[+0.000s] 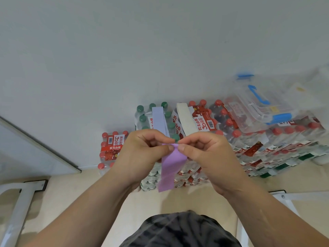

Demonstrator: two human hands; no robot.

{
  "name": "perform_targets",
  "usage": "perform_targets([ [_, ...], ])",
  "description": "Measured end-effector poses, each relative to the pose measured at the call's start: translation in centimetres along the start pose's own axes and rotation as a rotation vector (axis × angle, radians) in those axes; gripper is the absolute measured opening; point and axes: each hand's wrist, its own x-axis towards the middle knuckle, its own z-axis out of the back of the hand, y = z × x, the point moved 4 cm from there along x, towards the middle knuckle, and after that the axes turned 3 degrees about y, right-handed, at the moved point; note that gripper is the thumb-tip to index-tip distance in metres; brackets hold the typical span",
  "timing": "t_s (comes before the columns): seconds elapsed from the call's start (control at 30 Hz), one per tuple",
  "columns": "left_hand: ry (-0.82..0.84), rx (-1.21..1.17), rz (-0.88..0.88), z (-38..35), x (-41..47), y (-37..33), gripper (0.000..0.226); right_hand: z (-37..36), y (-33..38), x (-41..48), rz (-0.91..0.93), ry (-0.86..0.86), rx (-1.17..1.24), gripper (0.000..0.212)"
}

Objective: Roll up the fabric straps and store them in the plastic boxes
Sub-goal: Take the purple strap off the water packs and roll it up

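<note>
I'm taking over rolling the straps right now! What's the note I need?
Left hand and right hand: both pinch the top end of the purple strap, which hangs down, not yet rolled.
Pale blue strap and cream strap lie flat on the water bottle packs.
Clear plastic box sits on the packs to the right; contents unclear.
Done: no rolled strap visible.
Left: roll all three, box them.

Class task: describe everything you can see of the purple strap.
The purple strap is a flat lilac band of soft-looking fabric, plain and unmarked. Its top end is bunched, pinched by the left hand and the right hand. The rest hangs down unrolled, its cut lower end free, touching nothing.
</note>
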Motion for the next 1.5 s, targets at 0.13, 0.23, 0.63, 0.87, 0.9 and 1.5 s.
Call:
perform_targets([
  [0.13, 0.041, -0.012, 0.005, -0.28, -0.13, -0.08, 0.031, 0.27, -0.09, -0.09, 0.008, -0.027, -0.017, 0.015],
  [0.23, 0.062, -0.054, -0.001, -0.41, -0.21, -0.10, 0.027, 0.31, -0.18, -0.18, -0.002, -0.034, 0.003, 0.014],
  [0.63, -0.017, 0.030, -0.031, -0.12, -0.05, 0.49, 0.025, 0.26, -0.91, -0.10, -0.007, -0.034, 0.030, 0.011],
  [0.87, -0.031, 0.006, -0.046, -0.15, 0.10, 0.19, 0.023, 0.28, -0.65, 0.02, 0.008, -0.033, 0.037, 0.011],
  [0.9, -0.040, 0.010, -0.056, -0.16, 0.12, 0.10, 0.024, 0.23, -0.61, -0.01, 0.007, -0.032, 0.026, 0.010],
  [1.5, -0.030, 0.002, -0.068, -0.01, 0.61, 0.22, 0.021, 0.00, -0.21, 0.33, 0.030, -0.050, 0.056, 0.015],
])
